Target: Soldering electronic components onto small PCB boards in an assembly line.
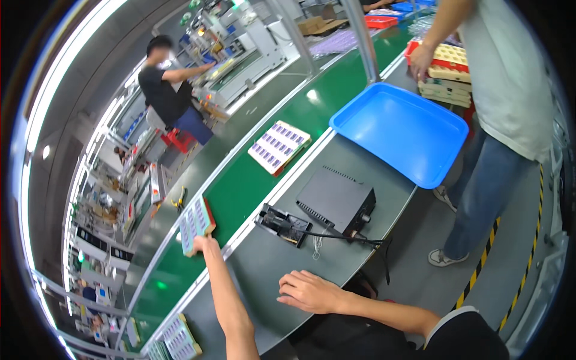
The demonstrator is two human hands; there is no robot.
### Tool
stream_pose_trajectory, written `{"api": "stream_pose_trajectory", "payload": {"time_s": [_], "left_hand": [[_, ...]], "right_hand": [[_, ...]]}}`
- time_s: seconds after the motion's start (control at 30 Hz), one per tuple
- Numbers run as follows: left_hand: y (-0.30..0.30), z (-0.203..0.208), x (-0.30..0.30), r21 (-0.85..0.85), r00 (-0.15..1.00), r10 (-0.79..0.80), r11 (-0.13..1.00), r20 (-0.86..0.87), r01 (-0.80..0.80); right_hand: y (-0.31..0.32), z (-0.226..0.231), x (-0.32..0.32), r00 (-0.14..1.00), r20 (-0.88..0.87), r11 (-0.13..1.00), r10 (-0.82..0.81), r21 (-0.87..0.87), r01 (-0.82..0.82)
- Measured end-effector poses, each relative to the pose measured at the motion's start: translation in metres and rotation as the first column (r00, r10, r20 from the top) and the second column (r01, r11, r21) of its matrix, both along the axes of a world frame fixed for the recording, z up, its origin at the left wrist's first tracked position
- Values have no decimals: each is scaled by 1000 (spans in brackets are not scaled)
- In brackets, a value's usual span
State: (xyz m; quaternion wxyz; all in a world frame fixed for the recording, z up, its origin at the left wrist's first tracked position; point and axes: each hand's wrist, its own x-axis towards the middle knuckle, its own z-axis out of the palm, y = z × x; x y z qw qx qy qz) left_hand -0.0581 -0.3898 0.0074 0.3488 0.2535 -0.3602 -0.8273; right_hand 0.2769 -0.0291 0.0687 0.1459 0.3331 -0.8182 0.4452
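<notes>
My left hand [205,243] reaches out over the green conveyor belt and grips the near end of a pale tray [195,219] with rows of small dark parts and a red edge. The thumb shows at the tray's edge; the other fingers are partly hidden. On the grey worktop rests my right hand [313,293], its fingers loosely bent and apart, with nothing visible in it. A black box-shaped device [336,199] with a knob and a small black fixture [282,224] with a cable stand beyond that hand.
Farther along the green belt [240,180] lies another filled tray [279,147]. More trays [181,337] sit at the lower left. A big blue tray [399,133] overhangs the worktop. A person [510,78] stands at the right, one hand by stacked trays [447,90]. Another person [168,90] works across the belt.
</notes>
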Motion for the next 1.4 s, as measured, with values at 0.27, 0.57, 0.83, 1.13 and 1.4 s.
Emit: {"api": "stream_pose_trajectory", "payload": {"time_s": [0.27,0.57,0.83,1.13,1.4], "left_hand": [[-19,26,37,-114,930,-356,924,95,365],[-8,53,87,-215,717,-427,758,551,616],[-29,16,63,16,894,-424,904,146,426],[19,102,90,-671,991,-19,734,134,105],[-39,166,139,-937,957,257,281,-137,-210]], "right_hand": [[-7,18,-5,1000,-9,998,11,-58,-12],[-9,13,-7,999,11,998,42,51,-42],[-27,8,-3,999,16,995,28,100,-30],[-53,16,-1,1000,2,985,24,170,-24],[-62,8,6,997,11,979,-73,191,70]]}}
